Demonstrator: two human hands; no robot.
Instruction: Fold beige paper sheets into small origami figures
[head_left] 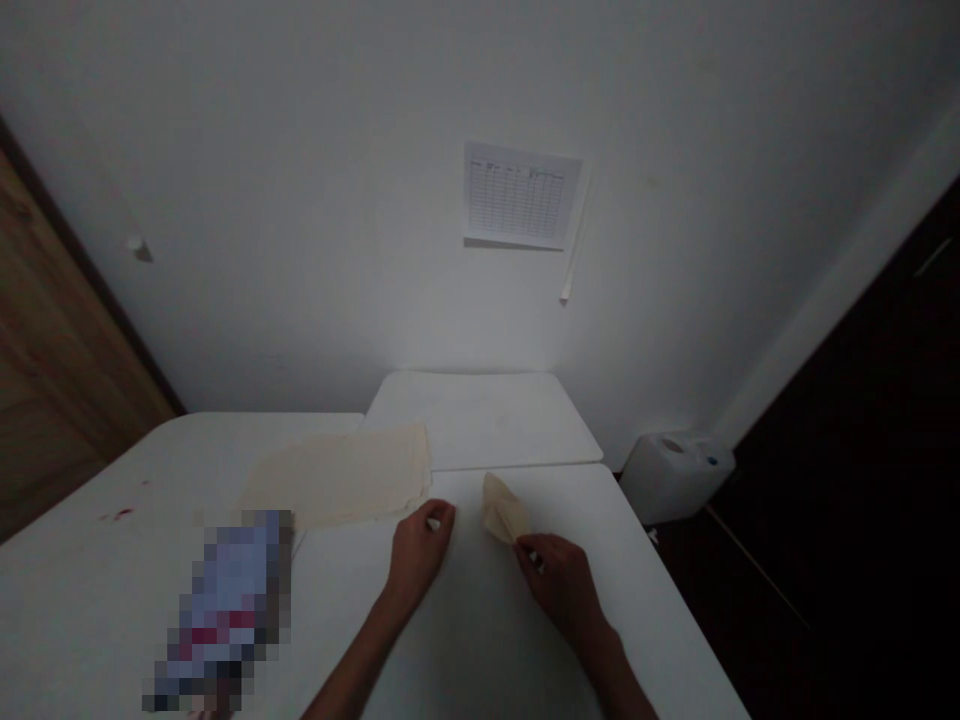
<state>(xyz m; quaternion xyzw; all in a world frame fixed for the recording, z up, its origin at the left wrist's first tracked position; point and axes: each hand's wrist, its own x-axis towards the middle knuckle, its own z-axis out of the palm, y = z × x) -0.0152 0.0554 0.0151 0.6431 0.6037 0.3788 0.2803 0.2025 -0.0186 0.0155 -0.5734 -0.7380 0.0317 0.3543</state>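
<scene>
My right hand [561, 580] pinches the lower tip of a thin cream sheet [504, 508], folded or gathered into a leaf-like shape, which I cannot tell as paper or cloth. It sits over the white table [480, 640]. To its left, my left hand [420, 545] has thumb and forefinger brought together, with nothing visible between them and a gap apart from the cream piece. Just beyond my left hand lie several flat cream sheets [345, 475], overlapping, with uneven edges.
A pixelated blue and red item [225, 600] lies at the left. Behind the tables is a wall with a printed chart [521, 195] and a hanging white strip [576, 240]. A white plastic container [675, 475] stands at the right, beyond the table edge.
</scene>
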